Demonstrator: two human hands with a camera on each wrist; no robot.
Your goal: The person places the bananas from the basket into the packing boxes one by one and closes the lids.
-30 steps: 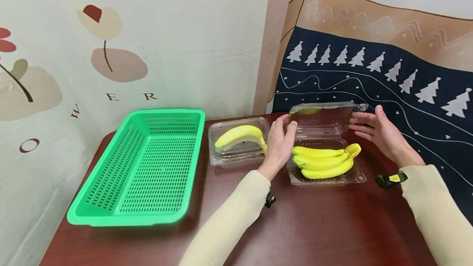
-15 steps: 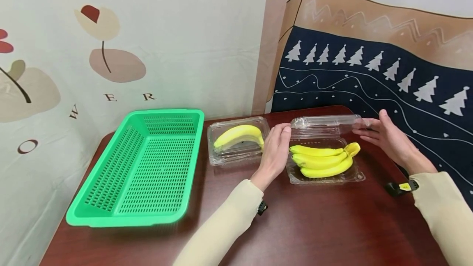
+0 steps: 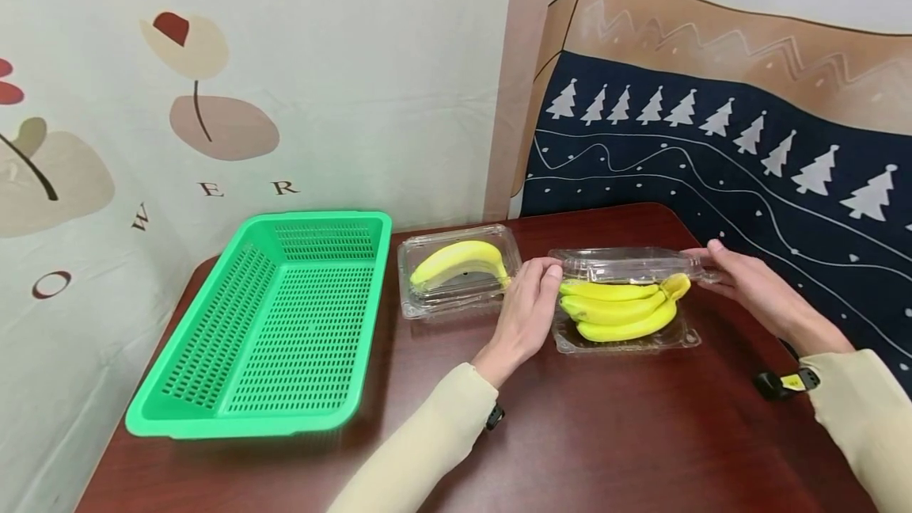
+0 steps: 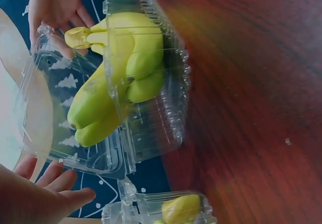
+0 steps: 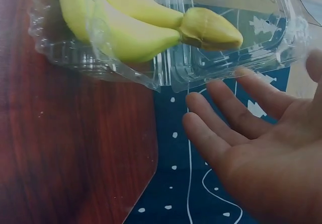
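A bunch of yellow bananas (image 3: 620, 315) lies in the base of a clear plastic clamshell box (image 3: 606, 346), its stem end to the right. The box's hinged lid (image 3: 620, 264) leans forward over the back of the bunch. My left hand (image 3: 523, 307) has its fingertips at the lid's left end. At the opposite end, my right hand (image 3: 762, 291) touches the lid's corner. Relaxed fingers (image 4: 60, 181) show beside the lid in the left wrist view, and straight ones (image 5: 216, 138) near its edge in the right wrist view.
Just left of my left hand sits a second, closed clear box (image 3: 411, 309) with a banana (image 3: 459, 260) in it. A large green perforated basket (image 3: 385, 260) stands farther left on the dark red table (image 3: 570, 434). Printed cloth (image 3: 392, 101) hangs behind the table.
The lid has swung forward and down from nearly upright to over the back of the bananas. Both hands have come lower along with it, staying at its ends.
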